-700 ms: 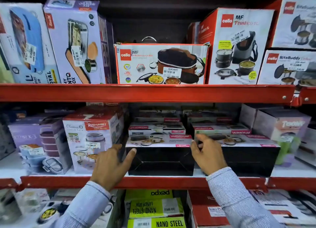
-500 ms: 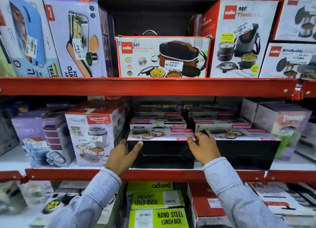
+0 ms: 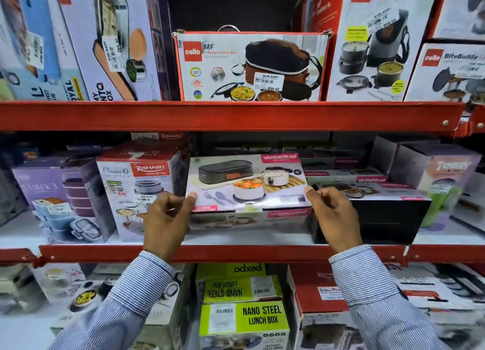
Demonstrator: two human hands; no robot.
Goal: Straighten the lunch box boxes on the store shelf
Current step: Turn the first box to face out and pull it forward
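Box (image 3: pixel 246 183) is held tilted at its two short ends by left hand (image 3: pixel 165 218) and right hand (image 3: pixel 333 215); light, stiff card, judged easily dented

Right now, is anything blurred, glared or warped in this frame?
Head view: Varmora box between left hand and right hand reads sharp; glare washes its lower edge; side boxes smear; the red shelf rail bows from wide-angle distortion.

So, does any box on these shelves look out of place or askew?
Yes. The Varmora box on the middle shelf is tipped up, printed face outward, between the left hand and right hand, while its neighbours lie flat. Below, a green Nano Steel box sits upside down.
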